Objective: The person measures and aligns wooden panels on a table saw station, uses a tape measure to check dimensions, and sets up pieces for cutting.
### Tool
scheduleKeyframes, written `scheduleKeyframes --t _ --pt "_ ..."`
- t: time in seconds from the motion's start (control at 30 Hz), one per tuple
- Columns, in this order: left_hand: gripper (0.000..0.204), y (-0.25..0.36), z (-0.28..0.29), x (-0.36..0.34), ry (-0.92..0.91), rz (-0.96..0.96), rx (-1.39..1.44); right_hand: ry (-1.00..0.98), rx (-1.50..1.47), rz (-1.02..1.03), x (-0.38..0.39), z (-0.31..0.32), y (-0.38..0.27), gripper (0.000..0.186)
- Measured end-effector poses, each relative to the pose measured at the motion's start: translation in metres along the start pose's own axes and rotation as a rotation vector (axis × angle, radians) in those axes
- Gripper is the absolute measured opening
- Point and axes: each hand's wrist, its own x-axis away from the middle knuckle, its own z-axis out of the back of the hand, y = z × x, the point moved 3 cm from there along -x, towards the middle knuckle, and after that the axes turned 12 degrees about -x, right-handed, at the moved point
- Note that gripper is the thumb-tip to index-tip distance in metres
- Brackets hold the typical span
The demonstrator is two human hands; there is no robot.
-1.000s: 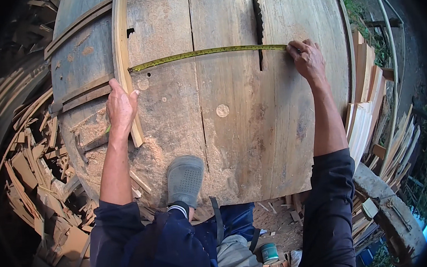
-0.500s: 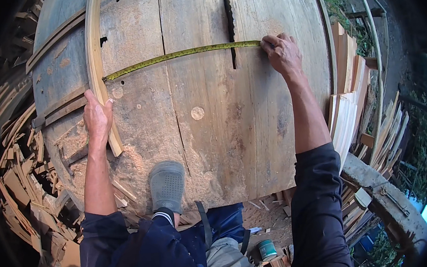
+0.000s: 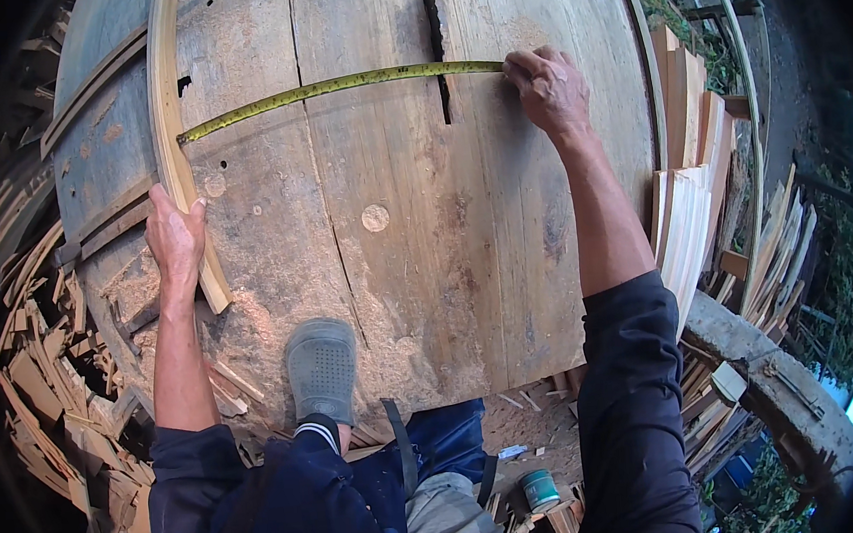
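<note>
My left hand is closed around the lower part of a long pale wooden strip, which lies lengthwise on the left of a plank worktop. From that strip a yellow tape measure stretches across to the right, bowed slightly upward. Its left end meets the strip's right edge, above my left hand. My right hand pinches the tape's other end, just right of a dark slot with a jagged, toothed edge. The tape's case, if my right palm has it, is hidden.
My shod foot rests on the sawdust-strewn near edge of the worktop. Wood offcuts heap up at the left. Pale boards stand along the right side, by a concrete ledge. A green can stands below.
The whole view has shifted slightly, so worktop, strip and tape appear further left and higher. Both hands keep their holds, and the tape stays stretched between strip and right hand.
</note>
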Motion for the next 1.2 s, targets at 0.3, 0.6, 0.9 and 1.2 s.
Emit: scheduleKeyframes --t 0.3,0.6,0.9,1.2 --pt "0.052 -0.002 -0.003 -0.001 -0.032 0.05 0.026 0.004 0.008 0.02 0.002 -0.003 0.0 0.023" --pt "0.065 -0.004 0.02 -0.006 -0.085 -0.042 0.034 0.023 0.029 0.012 0.001 -0.003 -0.003 0.021" --pt "0.039 -0.078 0.013 -0.058 -0.018 -0.248 0.181 0.11 -0.022 0.084 0.009 -0.003 -0.002 0.021" --pt "0.039 -0.058 0.083 -0.044 0.266 -0.43 -0.105 0.107 -0.022 0.101 0.004 -0.005 0.003 0.017"
